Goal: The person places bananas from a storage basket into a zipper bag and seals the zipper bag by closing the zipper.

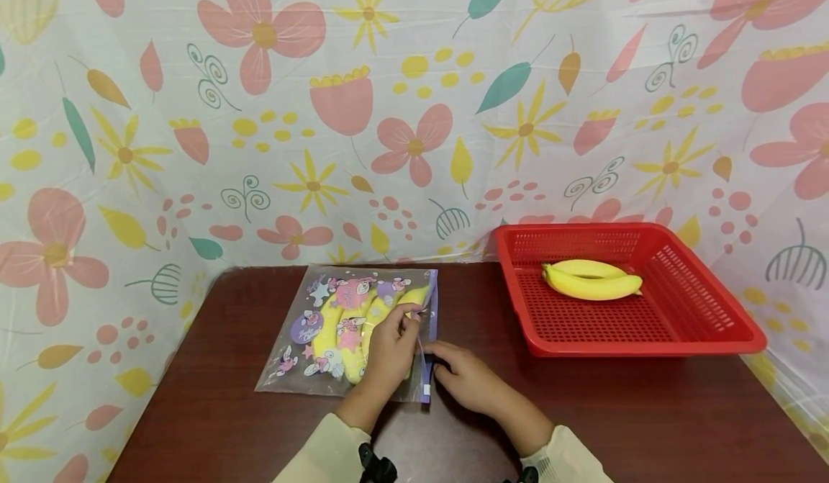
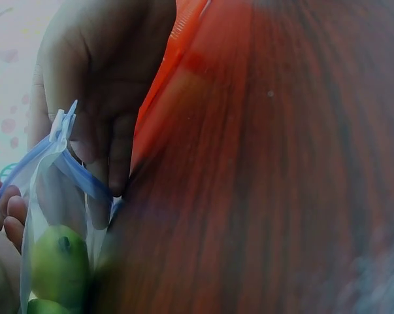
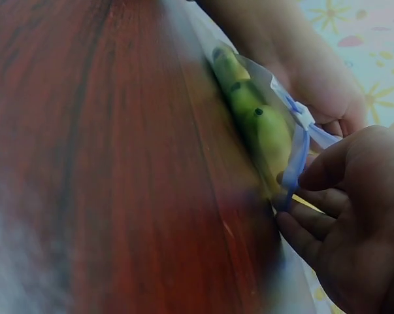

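A clear zip bag [image 1: 291, 368] with pink and purple cartoon prints lies on the table, with several yellow bananas [image 1: 329, 324] inside. Its purple-edged mouth, with a white slider [image 3: 304, 116], faces right and stands partly apart. My left hand [image 1: 391, 346] reaches over the bag and grips the upper layer of the mouth with curled fingers. My right hand [image 1: 471, 380] comes from the right and pinches the mouth's edge between thumb and fingers, as the right wrist view shows. Banana tips [image 2: 61, 265] show through the plastic near the opening.
At the right stands a red perforated basket [image 1: 648, 348] holding two bananas [image 1: 596, 289]. The dark reddish wooden table [image 1: 220, 425] meets a flower-patterned cloth [image 1: 414, 202] at the back and left.
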`<state>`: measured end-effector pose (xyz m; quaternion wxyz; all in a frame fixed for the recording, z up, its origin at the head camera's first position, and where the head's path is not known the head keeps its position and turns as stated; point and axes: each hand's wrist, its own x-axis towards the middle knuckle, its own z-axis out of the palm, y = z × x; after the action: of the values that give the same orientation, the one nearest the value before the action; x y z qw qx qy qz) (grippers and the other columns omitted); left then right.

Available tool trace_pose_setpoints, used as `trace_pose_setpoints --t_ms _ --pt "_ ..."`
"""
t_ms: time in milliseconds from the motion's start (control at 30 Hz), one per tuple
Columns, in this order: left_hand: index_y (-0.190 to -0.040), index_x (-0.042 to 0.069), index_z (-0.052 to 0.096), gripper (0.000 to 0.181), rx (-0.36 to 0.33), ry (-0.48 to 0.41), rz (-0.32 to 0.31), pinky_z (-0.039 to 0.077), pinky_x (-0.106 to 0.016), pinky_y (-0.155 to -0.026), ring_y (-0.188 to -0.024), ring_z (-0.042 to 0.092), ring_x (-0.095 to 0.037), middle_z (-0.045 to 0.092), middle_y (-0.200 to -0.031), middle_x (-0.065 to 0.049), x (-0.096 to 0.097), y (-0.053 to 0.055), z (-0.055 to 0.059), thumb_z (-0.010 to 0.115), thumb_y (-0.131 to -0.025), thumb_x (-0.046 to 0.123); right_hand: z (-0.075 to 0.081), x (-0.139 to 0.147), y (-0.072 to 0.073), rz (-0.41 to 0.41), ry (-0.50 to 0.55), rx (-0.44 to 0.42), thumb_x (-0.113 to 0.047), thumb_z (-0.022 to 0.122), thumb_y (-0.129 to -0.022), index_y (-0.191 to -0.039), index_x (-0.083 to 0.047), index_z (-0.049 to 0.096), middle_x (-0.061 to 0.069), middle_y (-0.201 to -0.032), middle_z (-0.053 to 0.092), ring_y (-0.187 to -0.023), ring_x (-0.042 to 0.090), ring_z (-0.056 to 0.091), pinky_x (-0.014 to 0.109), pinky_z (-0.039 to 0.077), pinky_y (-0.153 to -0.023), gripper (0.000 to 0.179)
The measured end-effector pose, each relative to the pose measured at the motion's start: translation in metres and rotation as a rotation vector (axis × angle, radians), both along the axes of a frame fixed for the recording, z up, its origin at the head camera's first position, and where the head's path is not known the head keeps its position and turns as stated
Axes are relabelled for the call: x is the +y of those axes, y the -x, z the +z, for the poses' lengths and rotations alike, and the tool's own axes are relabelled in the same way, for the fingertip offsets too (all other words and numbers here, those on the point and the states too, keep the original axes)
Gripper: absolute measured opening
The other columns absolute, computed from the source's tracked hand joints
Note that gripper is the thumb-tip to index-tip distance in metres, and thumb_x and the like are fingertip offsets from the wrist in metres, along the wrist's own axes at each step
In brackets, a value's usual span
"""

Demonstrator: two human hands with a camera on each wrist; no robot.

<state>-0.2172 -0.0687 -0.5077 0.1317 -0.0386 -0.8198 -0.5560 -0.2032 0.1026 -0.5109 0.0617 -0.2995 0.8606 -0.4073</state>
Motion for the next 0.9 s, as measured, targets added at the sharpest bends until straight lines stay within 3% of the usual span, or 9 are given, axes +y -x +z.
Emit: trace_pose_setpoints --t_ms 500,900 --pt "-0.117 0.015 0.071 0.021 -0.013 -0.034 -0.007 0.040 -0.022 -0.046 -0.048 0.047 -0.004 0.054 -0.064 0.002 0.000 0.000 0.001 0.057 -0.101 0.017 0.009 0.003 -0.001 -0.014 -0.039 0.047 -0.002 0.057 -0.096 -0.128 -0.012 0.066 0.002 -0.132 0.066 -0.127 0.020 0.060 0.045 0.049 -0.107 0.035" --pt "-0.116 0.013 0.071 0.020 -0.028 -0.069 -0.015 0.039 -0.021 -0.046 -0.048 0.046 -0.003 0.052 -0.062 0.003 0.001 -0.001 0.001 0.059 -0.100 0.014 0.017 0.016 -0.010 -0.035 -0.075 0.135 -0.005 0.059 -0.096 -0.130 -0.016 0.067 -0.002 -0.129 0.065 -0.124 0.016 0.061 0.044 0.052 -0.103 0.036"
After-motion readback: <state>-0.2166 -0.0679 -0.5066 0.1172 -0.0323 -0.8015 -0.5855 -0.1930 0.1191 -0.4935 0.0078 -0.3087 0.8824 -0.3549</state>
